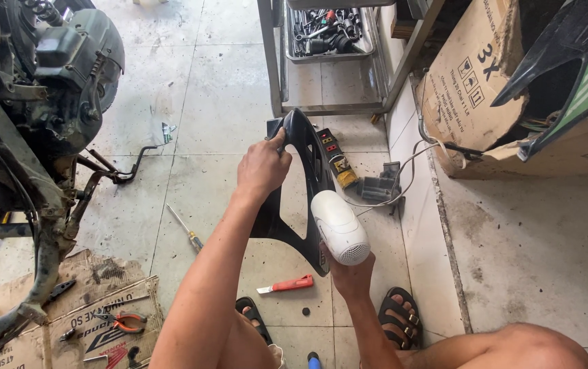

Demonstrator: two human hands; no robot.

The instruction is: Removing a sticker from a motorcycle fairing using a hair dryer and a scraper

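My left hand (261, 166) grips the upper edge of a black curved plastic motorbike panel (308, 160), holding it upright over the tiled floor. My right hand (353, 275) holds a white hair dryer (338, 227) by its handle, its rounded body pressed close against the lower part of the panel. The dryer's white cord (403, 171) runs back toward a grey block on the floor. My feet in black sandals (398, 316) rest on the tiles below.
A stripped motorbike (27, 123) stands at left over cardboard with pliers (124, 320). A screwdriver (186, 229) and red utility knife (287, 285) lie on the tiles. A metal shelf with a tool tray (327, 32) is behind, a cardboard box (472, 89) at right.
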